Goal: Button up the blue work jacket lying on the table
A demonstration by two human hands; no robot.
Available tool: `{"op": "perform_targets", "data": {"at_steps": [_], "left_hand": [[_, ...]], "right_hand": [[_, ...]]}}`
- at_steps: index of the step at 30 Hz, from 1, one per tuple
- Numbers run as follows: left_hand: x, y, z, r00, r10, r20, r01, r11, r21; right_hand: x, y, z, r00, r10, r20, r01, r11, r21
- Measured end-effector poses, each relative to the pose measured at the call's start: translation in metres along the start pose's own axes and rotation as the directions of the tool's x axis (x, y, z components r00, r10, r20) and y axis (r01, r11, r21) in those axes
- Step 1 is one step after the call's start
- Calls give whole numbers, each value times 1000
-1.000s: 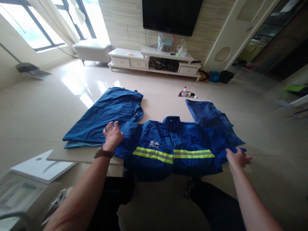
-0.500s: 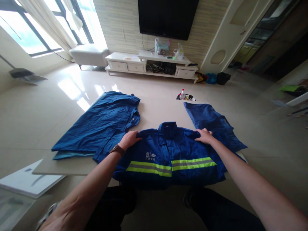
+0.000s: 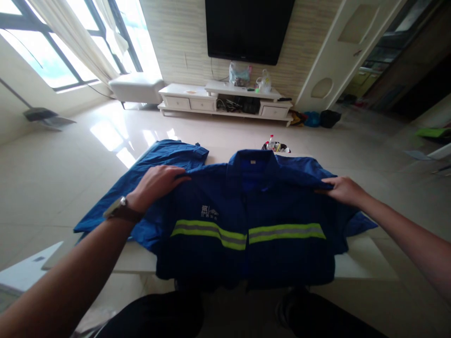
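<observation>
A dark blue jacket (image 3: pixel 282 202) was held spread over the near side of a pale desk (image 3: pixel 373 263), its front turned toward the camera. One shoulder was pinched between the thumb and fingers of the left hand (image 3: pixel 155 184); the opposite shoulder was grasped in the same manner by the right hand (image 3: pixel 347 192). Each grip was thus clenched on the jacket's cloth. A watch (image 3: pixel 121 209) was worn on the left wrist. The chest was crossed by yellow-green bands (image 3: pixel 287 231) with grey centres, and a white logo (image 3: pixel 209 212) was displayed on the side nearer the left hand. The desk's near edge was partly hidden by the lower part; whether the desk was touched there could not be told. A blue garment (image 3: pixel 141 180) was laid on the desk beside the left hand, and another blue garment (image 3: pixel 299 164) was partly covered from view behind the jacket, toward the right hand. Farther off, a white cabinet (image 3: pixel 200 104) was placed beneath a black television (image 3: pixel 248 30).
</observation>
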State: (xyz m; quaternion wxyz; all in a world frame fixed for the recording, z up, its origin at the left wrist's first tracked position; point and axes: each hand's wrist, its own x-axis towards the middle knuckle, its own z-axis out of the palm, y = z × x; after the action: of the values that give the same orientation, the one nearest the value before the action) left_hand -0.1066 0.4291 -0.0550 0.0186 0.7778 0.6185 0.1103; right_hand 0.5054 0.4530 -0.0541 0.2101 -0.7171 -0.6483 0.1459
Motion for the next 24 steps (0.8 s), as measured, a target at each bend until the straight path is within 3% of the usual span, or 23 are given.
{"op": "perform_targets", "data": {"at_steps": [2, 5, 7, 9, 11, 12, 14, 16, 18, 20, 22, 24], "left_hand": [[45, -2, -26, 991, -67, -117, 70, 997, 26], [114, 10, -56, 956, -152, -252, 147, 988, -41], [141, 31, -57, 902, -207, -380, 178, 978, -111], [138, 60, -38, 916, -267, -298, 214, 956, -200], [103, 91, -4, 972, -232, -42, 217, 951, -221], [77, 106, 15, 977, -181, 113, 202, 956, -214], [13, 134, 53, 904, -125, 408, 225, 952, -207], [-50, 159, 82, 804, -58, 592, 237, 944, -229], [-99, 177, 102, 747, -40, 664, 244, 945, -218], [-129, 188, 115, 704, -71, 706, 274, 945, -178], [-141, 193, 123, 671, -101, 734, 286, 949, -131], [-145, 195, 129, 676, -122, 727, 268, 959, -88]], "right_hand": [[44, -41, -14, 994, -106, -7, 100, 954, -284], [108, -116, -26, 961, -147, -234, 26, 890, -454], [128, -161, -16, 914, -240, -327, 59, 876, -478], [118, -191, 7, 916, -245, -317, 92, 899, -429], [78, -197, 40, 902, -407, -143, 305, 836, -456], [49, -190, 57, 885, -465, -16, 409, 796, -446], [-17, -161, 88, 858, -482, 179, 513, 777, -366], [-82, -121, 109, 851, -397, 344, 489, 837, -244], [-137, -82, 123, 836, -331, 439, 428, 892, -142], [-180, -55, 132, 808, -300, 508, 386, 920, -70], [-210, -41, 142, 782, -234, 577, 331, 941, -68], [-233, -37, 153, 772, -173, 611, 303, 946, -115]]}}
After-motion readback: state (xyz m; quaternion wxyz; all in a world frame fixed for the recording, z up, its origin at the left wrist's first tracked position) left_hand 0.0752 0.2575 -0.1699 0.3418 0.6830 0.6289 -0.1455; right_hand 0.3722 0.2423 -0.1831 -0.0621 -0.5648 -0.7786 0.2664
